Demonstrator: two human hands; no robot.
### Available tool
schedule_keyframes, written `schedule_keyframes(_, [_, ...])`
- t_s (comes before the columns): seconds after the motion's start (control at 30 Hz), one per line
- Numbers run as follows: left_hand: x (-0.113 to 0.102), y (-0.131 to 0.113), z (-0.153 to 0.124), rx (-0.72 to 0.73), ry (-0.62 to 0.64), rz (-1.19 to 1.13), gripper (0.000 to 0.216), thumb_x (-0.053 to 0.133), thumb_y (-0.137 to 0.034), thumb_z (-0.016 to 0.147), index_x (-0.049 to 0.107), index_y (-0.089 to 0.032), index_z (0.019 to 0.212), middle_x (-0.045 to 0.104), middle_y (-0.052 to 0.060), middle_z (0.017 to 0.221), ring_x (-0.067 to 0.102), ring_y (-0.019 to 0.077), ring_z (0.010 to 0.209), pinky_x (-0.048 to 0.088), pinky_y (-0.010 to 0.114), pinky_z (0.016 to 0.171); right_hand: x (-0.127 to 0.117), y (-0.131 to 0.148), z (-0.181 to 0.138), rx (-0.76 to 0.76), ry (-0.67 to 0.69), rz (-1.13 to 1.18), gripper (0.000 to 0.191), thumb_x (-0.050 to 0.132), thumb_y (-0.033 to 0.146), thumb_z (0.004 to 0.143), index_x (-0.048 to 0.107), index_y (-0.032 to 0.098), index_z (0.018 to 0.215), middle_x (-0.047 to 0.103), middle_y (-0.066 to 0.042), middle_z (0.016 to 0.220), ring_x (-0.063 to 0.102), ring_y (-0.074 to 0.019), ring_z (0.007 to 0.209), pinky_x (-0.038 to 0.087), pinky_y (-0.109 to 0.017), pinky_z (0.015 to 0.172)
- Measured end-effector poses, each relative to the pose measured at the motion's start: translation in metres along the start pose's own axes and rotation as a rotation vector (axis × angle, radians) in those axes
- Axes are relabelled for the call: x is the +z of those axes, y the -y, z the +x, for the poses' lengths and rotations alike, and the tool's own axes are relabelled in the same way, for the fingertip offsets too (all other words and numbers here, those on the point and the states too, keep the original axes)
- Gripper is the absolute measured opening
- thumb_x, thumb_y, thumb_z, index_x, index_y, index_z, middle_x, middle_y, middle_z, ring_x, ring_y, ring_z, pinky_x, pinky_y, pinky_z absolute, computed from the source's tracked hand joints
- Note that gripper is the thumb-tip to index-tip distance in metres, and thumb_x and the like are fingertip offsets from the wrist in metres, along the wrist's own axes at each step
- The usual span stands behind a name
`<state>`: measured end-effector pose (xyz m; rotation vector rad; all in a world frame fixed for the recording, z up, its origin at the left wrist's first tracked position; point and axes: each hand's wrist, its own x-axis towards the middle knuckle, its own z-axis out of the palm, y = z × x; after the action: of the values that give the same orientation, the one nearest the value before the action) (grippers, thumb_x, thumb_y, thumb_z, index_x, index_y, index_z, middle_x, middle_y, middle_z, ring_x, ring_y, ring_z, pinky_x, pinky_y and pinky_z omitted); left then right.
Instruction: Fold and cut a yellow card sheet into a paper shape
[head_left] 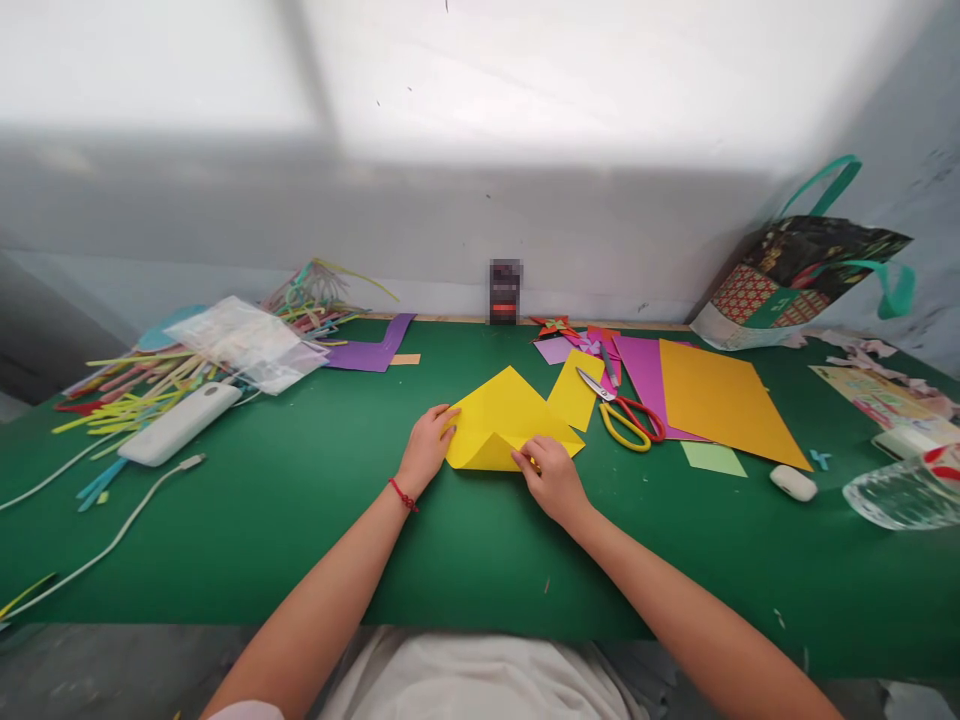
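Note:
A sheet of yellow paper (506, 405) lies partly folded on the green table in front of me, its near edge turned up with a small peak in the middle. My left hand (429, 440) grips its left edge between thumb and fingers. At the near right part, my right hand (551, 475) pinches the folded edge, fingertips closed on the paper. Just beyond the right corner is a smaller yellow paper piece (577, 392). Scissors (624, 408) with red and yellow handles rest partly over that piece, blades pointing away to the left.
Orange-yellow sheets (727, 400) and a magenta sheet (641, 375) lie right. Further right are a white case (793, 483), a plastic bottle (904, 492) and a patterned bag (795, 270). Left are paper strips (180, 375), a white power bank (180, 424) and purple paper (360, 356).

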<state>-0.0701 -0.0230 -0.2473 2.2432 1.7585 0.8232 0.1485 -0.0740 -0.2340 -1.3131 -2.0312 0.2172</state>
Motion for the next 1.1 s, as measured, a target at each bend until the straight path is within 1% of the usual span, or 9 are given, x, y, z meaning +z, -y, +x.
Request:
schedule_keyframes(0.17, [0.003, -0.004, -0.003, 0.002, 0.019, 0.151, 0.035, 0.037, -0.017, 0.086, 0.053, -0.022, 0.116, 0.05, 0.009, 0.129, 0.041, 0.0237, 0.123, 0.028, 0.05, 0.102, 0.001, -0.006, 0.003, 0.16, 0.18, 0.02, 0.031, 0.042, 0.029, 0.086, 0.036, 0.02, 0.058, 0.045, 0.002, 0.059, 0.042, -0.0125, 0.058, 0.03, -0.023, 0.055])
schedule_keyframes(0.23, [0.002, -0.009, -0.004, 0.021, -0.005, 0.152, 0.036, 0.033, -0.015, 0.087, 0.053, -0.02, 0.116, 0.049, 0.009, 0.13, 0.039, 0.0227, 0.124, 0.027, 0.049, 0.104, 0.001, -0.007, 0.006, 0.177, 0.229, 0.002, 0.03, 0.044, 0.028, 0.085, 0.035, 0.02, 0.058, 0.045, 0.002, 0.059, 0.041, -0.0126, 0.058, 0.029, -0.023, 0.055])
schedule_keyframes(0.37, [-0.003, -0.029, -0.01, 0.063, -0.058, 0.062, 0.037, 0.029, -0.018, 0.089, 0.049, -0.015, 0.12, 0.042, 0.012, 0.136, 0.037, 0.0186, 0.126, 0.031, 0.038, 0.103, 0.0, -0.007, 0.01, 0.174, 0.278, -0.024, 0.028, 0.046, 0.027, 0.084, 0.036, 0.02, 0.059, 0.048, 0.001, 0.062, 0.041, -0.0128, 0.061, 0.027, -0.024, 0.056])
schedule_keyframes(0.43, [-0.005, -0.039, -0.014, 0.085, -0.092, 0.108, 0.037, 0.031, -0.023, 0.089, 0.049, -0.015, 0.121, 0.032, 0.012, 0.142, 0.027, 0.0221, 0.131, 0.023, 0.043, 0.107, 0.0, -0.007, 0.011, 0.179, 0.298, -0.032, 0.027, 0.046, 0.028, 0.084, 0.038, 0.02, 0.059, 0.049, 0.001, 0.062, 0.042, -0.0127, 0.061, 0.026, -0.024, 0.056])
schedule_keyframes(0.53, [-0.003, -0.049, -0.019, 0.169, 0.028, 0.128, 0.041, 0.031, -0.03, 0.091, 0.043, -0.015, 0.127, 0.027, 0.011, 0.144, 0.021, 0.022, 0.134, 0.02, 0.043, 0.108, -0.001, -0.008, 0.013, 0.191, 0.323, -0.039, 0.027, 0.047, 0.029, 0.084, 0.041, 0.019, 0.06, 0.051, 0.001, 0.063, 0.043, -0.0124, 0.061, 0.026, -0.023, 0.055])
schedule_keyframes(0.63, [0.003, -0.051, -0.022, 0.212, 0.238, 0.121, 0.044, 0.027, -0.034, 0.092, 0.038, -0.017, 0.131, 0.032, 0.009, 0.143, 0.026, 0.0194, 0.132, 0.024, 0.041, 0.106, -0.002, -0.008, 0.014, 0.199, 0.34, -0.038, 0.027, 0.047, 0.03, 0.084, 0.042, 0.019, 0.06, 0.052, 0.001, 0.063, 0.043, -0.012, 0.061, 0.026, -0.023, 0.055])
schedule_keyframes(0.7, [0.007, -0.05, -0.022, 0.203, 0.275, 0.141, 0.044, 0.025, -0.035, 0.092, 0.039, -0.018, 0.131, 0.035, 0.008, 0.141, 0.029, 0.0189, 0.13, 0.024, 0.041, 0.106, -0.001, -0.008, 0.014, 0.208, 0.346, -0.05, 0.026, 0.047, 0.031, 0.084, 0.043, 0.019, 0.061, 0.053, 0.001, 0.064, 0.044, -0.012, 0.061, 0.026, -0.023, 0.055])
schedule_keyframes(0.9, [0.009, -0.051, -0.017, 0.185, 0.141, 0.201, 0.04, 0.033, -0.036, 0.09, 0.049, -0.019, 0.122, 0.051, 0.009, 0.129, 0.045, 0.0195, 0.119, 0.035, 0.036, 0.099, 0.002, -0.005, 0.016, 0.251, 0.35, -0.164, 0.024, 0.044, 0.031, 0.086, 0.047, 0.019, 0.064, 0.057, -0.001, 0.067, 0.047, -0.0129, 0.062, 0.024, -0.024, 0.054])
schedule_keyframes(1.1, [0.01, -0.058, -0.014, 0.153, 0.119, 0.245, 0.034, 0.04, -0.033, 0.087, 0.055, -0.02, 0.115, 0.055, 0.009, 0.123, 0.05, 0.0212, 0.113, 0.038, 0.036, 0.095, 0.002, -0.002, 0.016, 0.241, 0.338, -0.213, 0.021, 0.045, 0.026, 0.084, 0.048, 0.019, 0.064, 0.058, -0.002, 0.068, 0.048, -0.0135, 0.063, 0.024, -0.025, 0.054])
